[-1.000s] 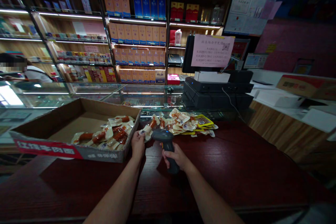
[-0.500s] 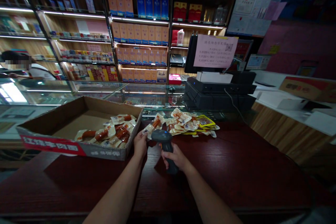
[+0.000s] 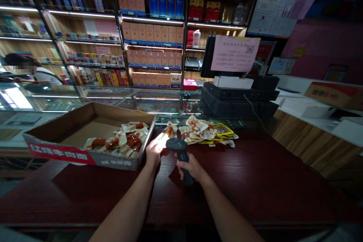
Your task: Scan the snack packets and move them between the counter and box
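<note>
My left hand point(image 3: 154, 152) is closed on the near end of a clear-wrapped sausage pack point(image 3: 168, 132), held beside the carton's right wall. A bright patch of light falls on the pack and my fingertips. My right hand point(image 3: 190, 168) grips the handle of a dark barcode scanner point(image 3: 178, 146), its head turned left toward the pack. To the left stands a shallow cardboard carton point(image 3: 113, 162) with several wrapped sausages point(image 3: 132, 141) in its right part. Behind the scanner lies a pile of similar packs point(image 3: 198, 128), with yellow packets point(image 3: 224, 130) at its right side.
The dark red wooden table point(image 3: 241, 189) carries carton and pile. Behind it are a glass counter point(image 3: 159, 102) and a monitor with a pink notice point(image 3: 234, 53) above black boxes point(image 3: 239, 100). Shelves of boxed goods line the wall. Another person point(image 3: 36, 72) is at far left.
The scanner's light now shines on the sausage pack and my left fingers, where it was dark before. Both hands keep their holds; the view has shifted slightly.
</note>
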The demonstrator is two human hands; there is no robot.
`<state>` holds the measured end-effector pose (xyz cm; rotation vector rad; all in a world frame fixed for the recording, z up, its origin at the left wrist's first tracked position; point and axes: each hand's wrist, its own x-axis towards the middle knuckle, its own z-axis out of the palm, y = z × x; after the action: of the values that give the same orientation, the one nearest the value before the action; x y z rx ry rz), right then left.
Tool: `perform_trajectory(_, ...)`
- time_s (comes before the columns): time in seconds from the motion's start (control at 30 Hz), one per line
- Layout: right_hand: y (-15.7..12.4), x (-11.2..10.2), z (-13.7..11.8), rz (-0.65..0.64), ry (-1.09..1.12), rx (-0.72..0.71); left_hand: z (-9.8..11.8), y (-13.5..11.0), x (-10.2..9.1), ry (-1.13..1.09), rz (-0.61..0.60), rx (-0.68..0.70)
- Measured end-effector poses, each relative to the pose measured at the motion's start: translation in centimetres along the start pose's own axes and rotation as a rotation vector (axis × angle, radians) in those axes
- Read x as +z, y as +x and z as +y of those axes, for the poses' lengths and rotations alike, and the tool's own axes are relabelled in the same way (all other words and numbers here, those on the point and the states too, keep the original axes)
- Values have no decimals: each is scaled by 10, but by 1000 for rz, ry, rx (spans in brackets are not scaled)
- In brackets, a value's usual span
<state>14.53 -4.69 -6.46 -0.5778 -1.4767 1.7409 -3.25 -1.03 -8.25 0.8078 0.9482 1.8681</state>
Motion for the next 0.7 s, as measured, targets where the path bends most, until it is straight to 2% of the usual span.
perform_trajectory(0.27, 0, 0, 1, 5, -5, -6, 1, -1, 1, 7, 7, 7)
perform_trajectory(0.47, 1, -1, 2, -2, 43, -10, -6, 6, -2, -53, 116, -74)
perform_trajectory(0.53, 2, 0, 1, -2, 57, -18, -5, 6, 3, -58, 106, -70)
perform_trajectory(0.63, 6, 3, -6, -2, 72, -43, 7, 2, 16, -53, 61, -33)
perform_trajectory(0.7, 11, 6, -10, -10, 74, -47, 24, 2, 25, -26, 74, 20)
